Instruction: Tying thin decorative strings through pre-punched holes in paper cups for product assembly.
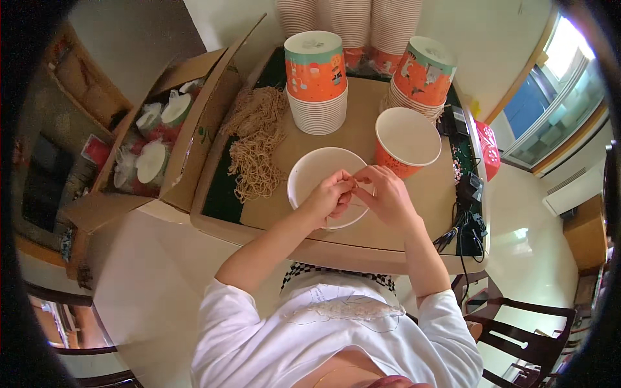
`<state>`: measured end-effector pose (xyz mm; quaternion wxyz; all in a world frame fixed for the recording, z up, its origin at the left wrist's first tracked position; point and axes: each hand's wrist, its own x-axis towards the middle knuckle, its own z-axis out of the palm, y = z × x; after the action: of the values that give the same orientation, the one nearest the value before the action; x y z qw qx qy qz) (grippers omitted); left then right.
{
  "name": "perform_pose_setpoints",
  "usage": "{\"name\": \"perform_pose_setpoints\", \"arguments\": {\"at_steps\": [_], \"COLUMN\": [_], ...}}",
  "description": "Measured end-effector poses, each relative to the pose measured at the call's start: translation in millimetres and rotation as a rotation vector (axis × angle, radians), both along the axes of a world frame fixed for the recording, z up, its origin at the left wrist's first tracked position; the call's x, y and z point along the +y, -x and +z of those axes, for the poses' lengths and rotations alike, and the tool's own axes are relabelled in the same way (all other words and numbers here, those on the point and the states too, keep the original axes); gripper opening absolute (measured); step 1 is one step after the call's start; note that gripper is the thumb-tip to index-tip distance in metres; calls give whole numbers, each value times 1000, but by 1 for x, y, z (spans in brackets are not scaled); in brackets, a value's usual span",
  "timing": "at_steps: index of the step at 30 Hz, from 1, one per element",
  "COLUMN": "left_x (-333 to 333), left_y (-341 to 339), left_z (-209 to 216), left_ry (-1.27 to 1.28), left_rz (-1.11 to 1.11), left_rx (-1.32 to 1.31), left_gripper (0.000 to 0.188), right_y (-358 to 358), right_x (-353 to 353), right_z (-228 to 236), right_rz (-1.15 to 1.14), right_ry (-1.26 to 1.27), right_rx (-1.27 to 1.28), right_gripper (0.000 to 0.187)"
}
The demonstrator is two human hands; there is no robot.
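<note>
Above a white paper bucket that stands mouth up, my two hands meet with fingertips pinched together. My left hand is closed, and my right hand is closed against it from the other side. Between them runs what looks like a thin tan cord, mostly hidden by the fingers. Just beyond my right hand stands an orange paper bucket with its white inside showing. To the left of the white bucket lies a tangled heap of tan cords.
Upside-down stacks of orange-and-green buckets stand farther back, with taller stacks by the wall. An open cardboard box with bagged buckets is left of the table. Black cables lie at the right edge; a dark chair stands lower right.
</note>
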<state>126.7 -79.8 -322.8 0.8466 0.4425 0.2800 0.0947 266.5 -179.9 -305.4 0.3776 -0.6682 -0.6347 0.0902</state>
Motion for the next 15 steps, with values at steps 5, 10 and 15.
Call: {"name": "perform_pose_setpoints", "arguments": {"at_steps": [5,10,15], "left_x": [3,4,5], "left_y": [2,2,6], "left_z": [-6,-7,-22], "left_ry": [-81,-85,-772], "left_rz": [-7,6,-73], "left_rx": [-26,-53,39], "left_gripper": [13,10,14], "right_y": [0,-2,-2], "right_x": [2,1,0], "right_z": [6,5,3], "right_rz": [29,-17,-19], "right_ry": [64,135,114], "right_rx": [38,364,269], "right_gripper": [17,10,7]}}
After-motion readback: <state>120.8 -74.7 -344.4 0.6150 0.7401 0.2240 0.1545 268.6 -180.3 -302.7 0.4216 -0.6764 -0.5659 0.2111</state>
